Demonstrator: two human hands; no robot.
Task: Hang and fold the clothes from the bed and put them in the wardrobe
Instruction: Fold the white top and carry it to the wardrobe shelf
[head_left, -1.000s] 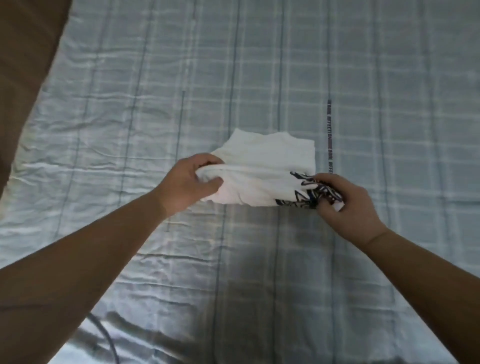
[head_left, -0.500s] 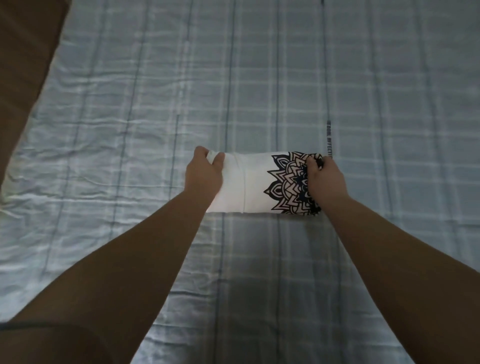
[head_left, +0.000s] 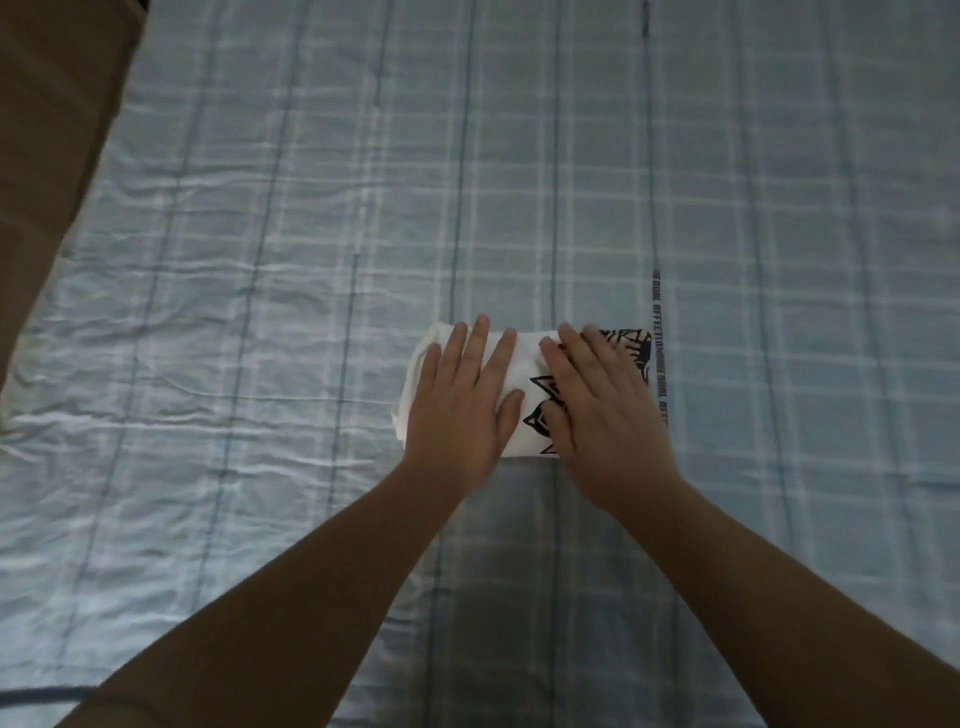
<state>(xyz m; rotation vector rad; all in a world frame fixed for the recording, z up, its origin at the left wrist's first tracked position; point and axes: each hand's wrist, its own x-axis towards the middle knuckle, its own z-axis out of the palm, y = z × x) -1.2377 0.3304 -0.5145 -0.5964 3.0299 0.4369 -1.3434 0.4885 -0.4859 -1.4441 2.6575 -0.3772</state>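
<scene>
Two bare hands press flat on a folded white shirt (head_left: 524, 410) lying on a bed (head_left: 260, 312) covered with a pale blue checked sheet. The left hand (head_left: 462, 400) lies palm down over the shirt's left half, its fingers (head_left: 478, 343) straight, slightly spread and pointing away from the person, thumb out to the right, gripping nothing. The right hand (head_left: 602, 410) lies palm down over the right half, just beside the left, fingers extended and close together, angled slightly leftward, also gripping nothing. It hides most of a black line print (head_left: 631, 345) on the shirt, which shows at the far right corner and between the two hands. Both forearms reach in from the lower edge of the frame, converging toward the shirt, wrists nearly straight. The shirt sits near the middle of the bed, its right edge beside a dark stripe of lettering (head_left: 655, 322) in the sheet. A brown surface (head_left: 52, 130) fills the upper left corner.
</scene>
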